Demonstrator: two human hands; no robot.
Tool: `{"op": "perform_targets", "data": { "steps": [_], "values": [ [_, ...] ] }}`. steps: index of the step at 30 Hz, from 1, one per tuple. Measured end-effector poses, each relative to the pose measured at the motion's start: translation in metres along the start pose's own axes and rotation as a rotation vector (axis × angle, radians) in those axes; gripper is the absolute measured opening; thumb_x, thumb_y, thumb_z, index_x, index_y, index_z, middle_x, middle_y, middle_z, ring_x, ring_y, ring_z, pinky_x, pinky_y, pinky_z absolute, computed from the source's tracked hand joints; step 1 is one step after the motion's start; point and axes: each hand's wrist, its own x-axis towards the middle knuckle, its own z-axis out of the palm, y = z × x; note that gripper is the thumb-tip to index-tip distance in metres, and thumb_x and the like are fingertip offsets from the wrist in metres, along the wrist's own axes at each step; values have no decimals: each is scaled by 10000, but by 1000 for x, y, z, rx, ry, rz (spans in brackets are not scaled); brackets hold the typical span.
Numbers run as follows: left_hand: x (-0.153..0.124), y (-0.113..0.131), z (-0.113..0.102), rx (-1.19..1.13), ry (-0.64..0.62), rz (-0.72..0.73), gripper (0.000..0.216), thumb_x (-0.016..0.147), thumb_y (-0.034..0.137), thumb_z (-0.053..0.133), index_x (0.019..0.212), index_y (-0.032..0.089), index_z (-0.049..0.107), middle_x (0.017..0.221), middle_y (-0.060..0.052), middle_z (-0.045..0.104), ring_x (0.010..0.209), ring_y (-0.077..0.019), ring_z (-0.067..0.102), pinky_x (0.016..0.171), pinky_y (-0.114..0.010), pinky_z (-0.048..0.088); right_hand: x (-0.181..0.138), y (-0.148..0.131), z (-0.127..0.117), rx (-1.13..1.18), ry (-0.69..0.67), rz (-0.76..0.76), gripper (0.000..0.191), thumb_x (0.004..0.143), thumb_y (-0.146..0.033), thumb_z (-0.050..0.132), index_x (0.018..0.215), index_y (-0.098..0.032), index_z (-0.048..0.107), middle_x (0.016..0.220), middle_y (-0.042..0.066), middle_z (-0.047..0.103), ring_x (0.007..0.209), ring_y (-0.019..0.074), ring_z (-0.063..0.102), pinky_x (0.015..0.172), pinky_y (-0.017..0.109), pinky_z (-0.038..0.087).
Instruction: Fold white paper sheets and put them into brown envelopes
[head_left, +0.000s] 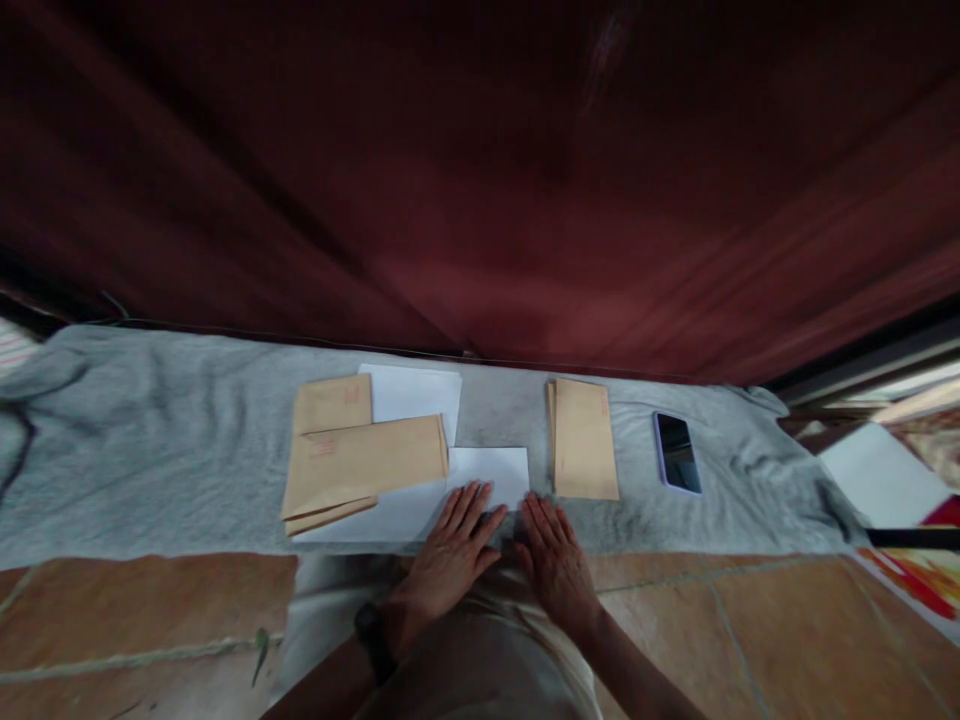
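A grey cloth [150,450] spans the floor. Brown envelopes [360,462] lie at 10 o'clock from your hands. The white sheet [491,470] sits at 12. Your left hand [450,555] and right hand [555,560] lie flat, fingers spread, pressing its near edge and gripping nothing.

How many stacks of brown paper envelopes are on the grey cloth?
2: one fanned pile of brown paper envelopes left of the hands, one neat stack right of them. Envelopes underneath may be hidden.
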Motion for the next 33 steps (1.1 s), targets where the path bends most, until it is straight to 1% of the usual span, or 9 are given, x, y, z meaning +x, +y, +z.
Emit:
{"op": "perform_targets", "data": {
  "steps": [5, 8, 11, 17, 22, 25, 27, 30, 33],
  "values": [
    [-1, 0, 3, 37, 2, 56, 609, 1002, 424, 539, 1552, 195, 409, 1652, -92, 372, 1526, -257, 349, 1251, -492, 306, 15, -13, 0, 71, -49, -96, 611, 1033, -273, 477, 1600, -119, 309, 1596, 128, 451, 1491, 246, 406, 1232, 457, 378],
    [-8, -3, 5, 47, 11, 54, 644, 1001, 432, 533, 1568, 170, 377, 1642, -99, 387, 1518, -241, 365, 1244, -447, 319, 16, -16, 3, 78, -66, -106, 638, 1016, -271, 495, 1601, -101, 305, 1605, 139, 435, 1495, 246, 397, 1234, 442, 378],
    [-19, -9, 5, 63, 29, 54, 694, 1000, 473, 525, 1590, 163, 333, 1638, -110, 392, 1507, -244, 385, 1228, -428, 340, 10, -10, 2, 60, -60, -101, 649, 1007, -292, 521, 1597, -109, 319, 1605, 137, 435, 1491, 251, 403, 1224, 437, 395],
    [-34, -23, -2, 70, 65, 43, 735, 1009, 470, 498, 1628, 168, 239, 1622, -121, 418, 1483, -246, 425, 1222, -420, 347, 1, 9, -14, 43, -123, -117, 598, 994, -243, 514, 1555, -79, 390, 1603, 145, 437, 1480, 275, 416, 1202, 461, 425],
    [-34, -22, 0, 120, 110, 55, 773, 1008, 505, 482, 1624, 108, 236, 1601, -166, 439, 1479, -281, 427, 1229, -440, 327, 27, 4, -18, 120, -139, -140, 567, 1017, -307, 509, 1537, -97, 428, 1586, 152, 460, 1491, 261, 398, 1217, 464, 407],
    [-34, -19, 4, 129, 119, 42, 784, 1003, 522, 481, 1615, 88, 256, 1593, -187, 443, 1480, -303, 424, 1222, -457, 334, 49, -9, -11, 148, -150, -155, 574, 1034, -332, 488, 1558, -116, 404, 1630, 137, 393, 1519, 259, 351, 1229, 462, 388],
    [-35, -19, 4, 128, 110, 46, 771, 1002, 514, 489, 1607, 85, 278, 1592, -185, 444, 1481, -302, 423, 1218, -454, 342, 55, -17, -3, 151, -142, -145, 567, 1040, -328, 475, 1563, -123, 399, 1637, 128, 382, 1526, 250, 339, 1237, 453, 376],
    [-36, -20, 3, 120, 100, 48, 747, 1003, 499, 497, 1600, 94, 302, 1595, -176, 443, 1483, -293, 421, 1220, -447, 346, 45, -20, 6, 132, -127, -117, 592, 1033, -331, 484, 1575, -120, 374, 1635, 125, 387, 1525, 246, 342, 1247, 449, 359],
    [-36, -21, 1, 100, 90, 42, 739, 1007, 493, 499, 1606, 111, 295, 1597, -168, 441, 1483, -284, 423, 1231, -448, 335, 24, -13, 7, 83, -107, -69, 647, 1023, -318, 500, 1602, -100, 306, 1636, 136, 382, 1525, 257, 343, 1253, 458, 350]
  ]
}}
